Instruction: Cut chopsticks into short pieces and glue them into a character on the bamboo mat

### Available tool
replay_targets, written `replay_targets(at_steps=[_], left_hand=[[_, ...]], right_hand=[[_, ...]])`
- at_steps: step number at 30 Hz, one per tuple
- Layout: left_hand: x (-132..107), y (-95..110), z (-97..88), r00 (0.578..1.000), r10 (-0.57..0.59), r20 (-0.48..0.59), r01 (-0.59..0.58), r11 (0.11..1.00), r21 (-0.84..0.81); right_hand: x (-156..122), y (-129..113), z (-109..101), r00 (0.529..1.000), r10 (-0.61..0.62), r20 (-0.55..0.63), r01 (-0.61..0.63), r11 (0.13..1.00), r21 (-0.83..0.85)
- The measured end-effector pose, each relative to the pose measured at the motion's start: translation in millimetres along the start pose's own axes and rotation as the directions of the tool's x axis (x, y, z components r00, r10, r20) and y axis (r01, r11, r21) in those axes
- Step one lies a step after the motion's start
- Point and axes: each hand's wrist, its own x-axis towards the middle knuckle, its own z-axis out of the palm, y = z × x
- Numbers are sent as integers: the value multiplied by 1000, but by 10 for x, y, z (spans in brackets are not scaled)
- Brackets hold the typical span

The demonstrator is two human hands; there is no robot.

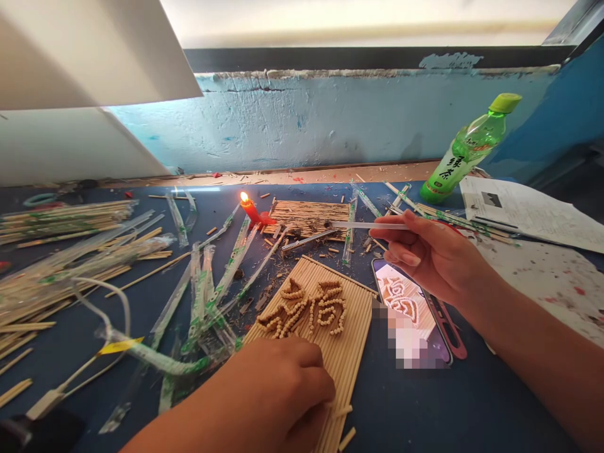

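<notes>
My right hand [415, 248] grips a translucent hot glue stick [363, 225], its fingers closed round one end. The stick's dark tip lies over a small scorched stick mat [306, 217]. My left hand [287, 387] rests on the near part of a panel of pale wooden sticks [352, 314]. Its fingers are curled under and what they hold, if anything, is hidden. A short stick piece [343, 411] pokes out beside those fingers. Raised characters made of small beige stick ends [330, 308] stand on the panel. Behind the panel burns a red candle [250, 209].
A phone [410, 308] showing similar characters lies right of the panel. A green tea bottle [465, 154] stands at the back right near papers [533, 211]. Clear wrappers [202, 302], bundled sticks [66, 217] and a white cable [125, 302] cover the left side.
</notes>
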Motion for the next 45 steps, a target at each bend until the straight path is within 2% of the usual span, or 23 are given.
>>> replay_targets(at_steps=[4, 8, 10, 12, 14, 16, 22, 28, 34, 36, 38, 41, 45], left_hand=[[-8, -6, -46, 1000, -12, -7, 11, 998, -60], [-58, 15, -69, 976, -175, -133, 133, 951, -279], [-78, 16, -73, 949, -270, -163, 172, 876, -450], [-76, 2, -81, 931, -333, -151, 165, 753, -637], [-53, -24, -94, 928, -349, -126, 121, 605, -787], [-24, -53, -105, 924, -362, -121, 80, 494, -866], [7, -99, -94, 923, -369, -109, 23, 334, -942], [60, -162, -71, 917, -392, -75, -8, 169, -986], [60, -190, -70, 932, -361, -28, -19, 28, -999], [55, -160, -87, 925, -380, -3, 4, 18, -1000], [49, -118, -101, 909, -416, 5, 33, 61, -998], [29, -60, -99, 868, -492, -61, 64, 233, -970], [6, -17, -67, 816, -539, -210, 84, 469, -879]], right_hand=[[-5, -5, 17, 1000, 3, 0, -3, 1000, 18], [-15, 3, 15, 1000, 4, 6, -4, 1000, 7], [-17, 11, 3, 1000, -4, 22, 4, 1000, -1], [-18, 18, -8, 999, -14, 35, 14, 1000, -19], [-20, 21, -12, 999, -18, 39, 20, 999, -41], [-25, 20, -7, 999, -19, 35, 21, 999, -47], [-34, 11, 9, 999, -13, 44, 12, 1000, 12], [-29, 13, 6, 999, -14, 46, 14, 1000, -4], [-25, 27, 2, 998, -17, 56, 17, 1000, 7], [-23, 29, 0, 997, -19, 68, 18, 1000, 15], [-21, 30, 1, 997, -20, 78, 18, 1000, 25], [-22, 28, 9, 997, -19, 78, 17, 999, 33], [-25, 27, 19, 997, -13, 71, 11, 999, 33]])
